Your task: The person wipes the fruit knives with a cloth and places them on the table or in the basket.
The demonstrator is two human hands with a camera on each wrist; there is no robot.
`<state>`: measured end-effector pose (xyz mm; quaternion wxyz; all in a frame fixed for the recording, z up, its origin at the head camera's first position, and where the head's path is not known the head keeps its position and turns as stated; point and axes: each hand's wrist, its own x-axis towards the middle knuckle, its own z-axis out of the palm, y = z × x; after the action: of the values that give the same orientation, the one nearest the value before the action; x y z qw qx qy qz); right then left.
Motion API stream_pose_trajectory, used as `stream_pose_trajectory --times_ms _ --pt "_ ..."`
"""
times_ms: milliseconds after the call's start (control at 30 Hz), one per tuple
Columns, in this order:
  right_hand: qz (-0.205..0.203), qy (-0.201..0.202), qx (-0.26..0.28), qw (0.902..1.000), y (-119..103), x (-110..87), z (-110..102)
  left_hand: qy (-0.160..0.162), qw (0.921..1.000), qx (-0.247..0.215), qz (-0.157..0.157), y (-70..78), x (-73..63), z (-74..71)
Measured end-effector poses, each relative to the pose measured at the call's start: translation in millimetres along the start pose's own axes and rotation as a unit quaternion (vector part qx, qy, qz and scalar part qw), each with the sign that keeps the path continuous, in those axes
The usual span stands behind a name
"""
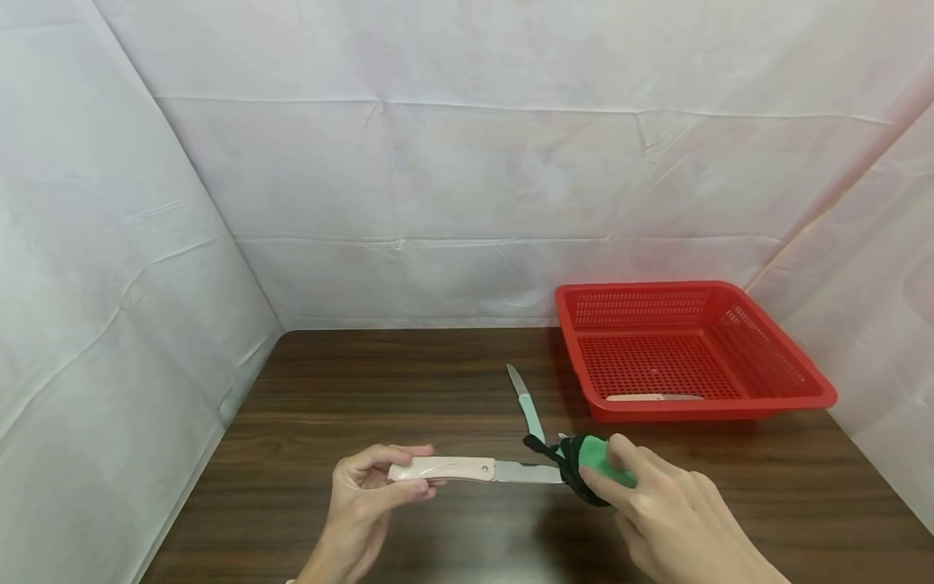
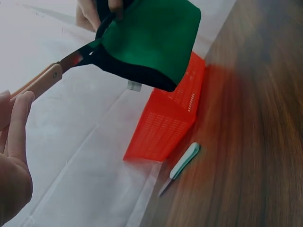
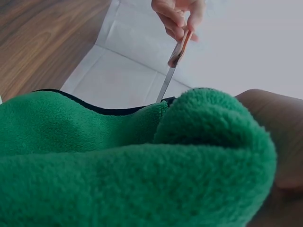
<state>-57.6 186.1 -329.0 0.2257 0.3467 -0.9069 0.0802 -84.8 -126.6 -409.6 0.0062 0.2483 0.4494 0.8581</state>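
Note:
My left hand (image 1: 361, 507) pinches the pale pink handle of an unfolded folding knife (image 1: 452, 468), held level above the table with the blade towards the right. A green fluffy cloth (image 1: 604, 460) with black edging is in my right hand (image 1: 671, 503), gripped between thumb and fingers. The blade's tip end is hidden at the cloth's black edge. In the left wrist view the cloth (image 2: 151, 38) hangs folded around the end of the knife (image 2: 45, 85). Green pile of the cloth (image 3: 142, 179) fills most of the right wrist view.
A mint-handled folding knife (image 1: 533, 418) lies unfolded on the dark wooden table (image 1: 379, 389), beyond the cloth. At the back right stands a red plastic basket (image 1: 700, 409) with a pink-handled knife (image 1: 633, 397) inside. White sheeting (image 1: 467, 178) encloses the back and sides.

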Motion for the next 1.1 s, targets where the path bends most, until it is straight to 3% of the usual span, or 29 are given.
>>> stream_pose_trajectory --times_ms 400,867,1100 --pt "0.006 0.047 0.0 0.9989 1.4 3.8 -7.6 -0.009 0.9997 0.021 0.006 2.4 0.7 0.3" --pt "-0.022 0.042 0.009 0.9988 -12.2 19.6 -9.9 -0.009 0.9994 0.033 0.008 -4.1 9.0 12.6" --pt "-0.057 0.044 0.031 0.9969 -16.7 24.6 -6.0 -0.005 0.9993 0.034 0.018 -6.2 12.1 18.1"
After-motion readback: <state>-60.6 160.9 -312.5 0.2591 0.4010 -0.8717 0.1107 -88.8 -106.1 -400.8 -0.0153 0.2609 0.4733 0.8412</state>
